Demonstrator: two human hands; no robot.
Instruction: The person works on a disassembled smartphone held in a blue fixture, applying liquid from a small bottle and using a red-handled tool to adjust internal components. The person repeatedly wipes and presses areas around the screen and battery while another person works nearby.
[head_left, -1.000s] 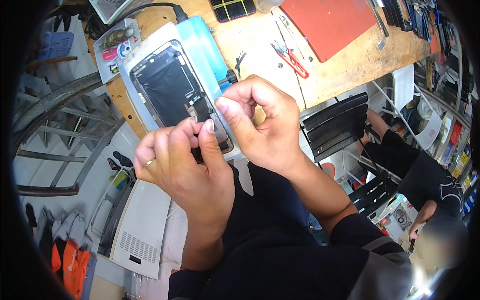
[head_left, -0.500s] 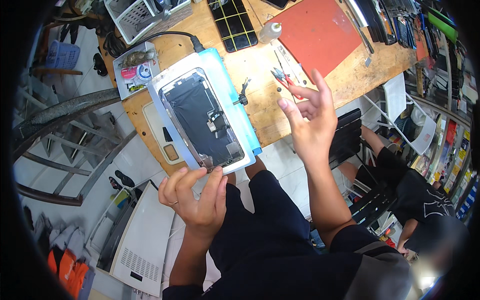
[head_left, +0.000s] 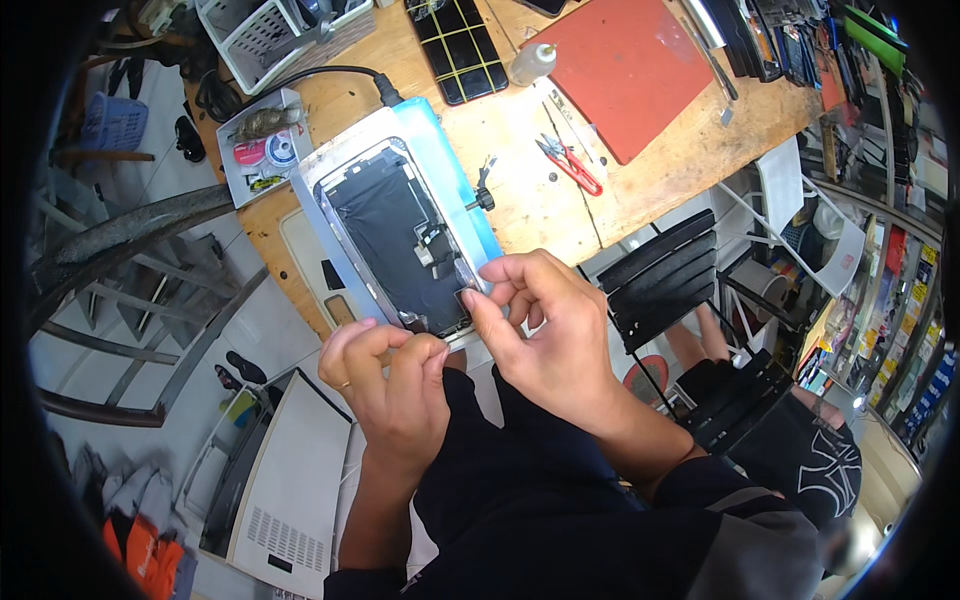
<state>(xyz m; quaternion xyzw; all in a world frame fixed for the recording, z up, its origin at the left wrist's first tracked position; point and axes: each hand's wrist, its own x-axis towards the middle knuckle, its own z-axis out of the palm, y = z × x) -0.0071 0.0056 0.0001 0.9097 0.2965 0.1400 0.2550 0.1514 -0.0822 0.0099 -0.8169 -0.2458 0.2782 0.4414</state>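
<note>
A phone screen panel [head_left: 385, 235], its black inner side facing up with small metal parts on it, lies on a light-blue heated plate [head_left: 440, 150]. At its lower right corner my right hand [head_left: 555, 340] is closed, thumb and forefinger pinching a small flap of film [head_left: 466, 293] at the edge. My left hand [head_left: 390, 395] rests against the panel's near edge, fingers curled, thumb and forefinger together. Whatever lies between those left fingertips is too small to make out. The fingers cover part of the panel's near rim.
On the wooden table [head_left: 530, 215] are red-handled snips [head_left: 570, 165], a clear dropper bottle [head_left: 533, 64], a red mat [head_left: 630, 75] and a black phone [head_left: 456, 50] bound with yellow bands. A box of spools [head_left: 265, 145] stands left. A black cable [head_left: 340, 68] joins the plate. Right sits another person [head_left: 800, 450].
My right hand has come down and left from open air beside the snips to the panel's lower right corner, its fingers closing there. My left hand stays at the near edge.
</note>
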